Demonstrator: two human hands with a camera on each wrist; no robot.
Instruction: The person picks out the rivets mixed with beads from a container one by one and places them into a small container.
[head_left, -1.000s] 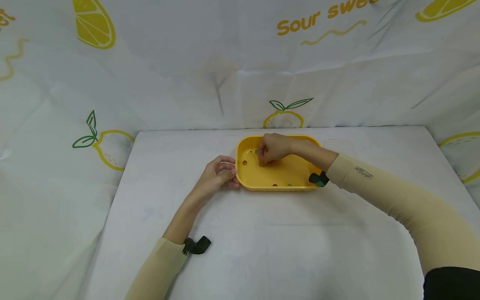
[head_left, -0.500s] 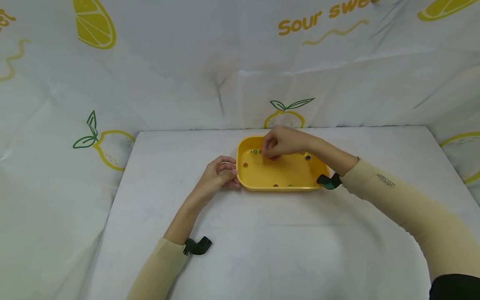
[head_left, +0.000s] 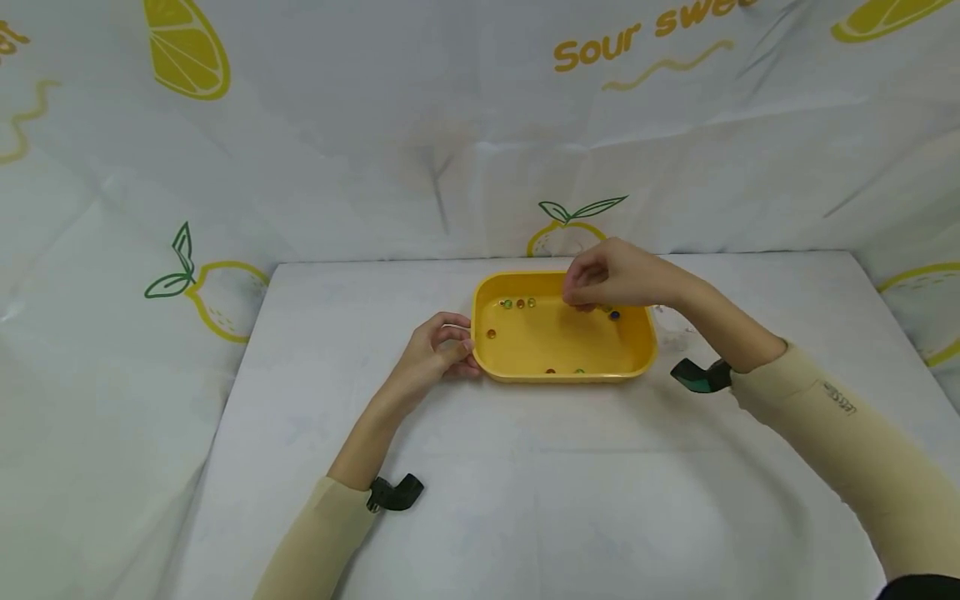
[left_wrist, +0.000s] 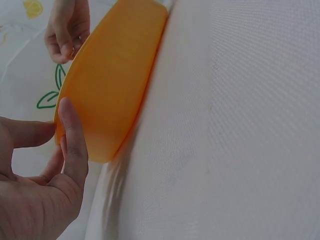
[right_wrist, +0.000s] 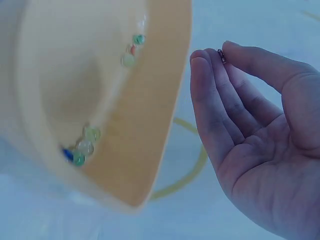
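Note:
A yellow tray [head_left: 558,354] with rounded corners stands near the table's far edge. My left hand [head_left: 427,358] holds its left end; in the left wrist view, the thumb [left_wrist: 74,142] and a finger are against the wall and rim. Over the tray's far right side is my right hand [head_left: 622,273]. In the right wrist view, its thumb and fingertips pinch a small dark, shiny marble [right_wrist: 221,56], mostly hidden. Glass marbles lie in the tray: a green one [head_left: 507,304] in a row at the back left, a blue one [head_left: 615,315] at the right.
An orange marble [head_left: 491,333] lies near the tray's left wall, and a red marble [head_left: 551,371] by the front wall. The white table [head_left: 480,500] stretches toward me. A lemon-printed curtain [head_left: 337,150] hangs behind it.
My right hand has moved right and slightly up from the tray's left half, uncovering the row of marbles at the back left. The left hand and tray have stayed put.

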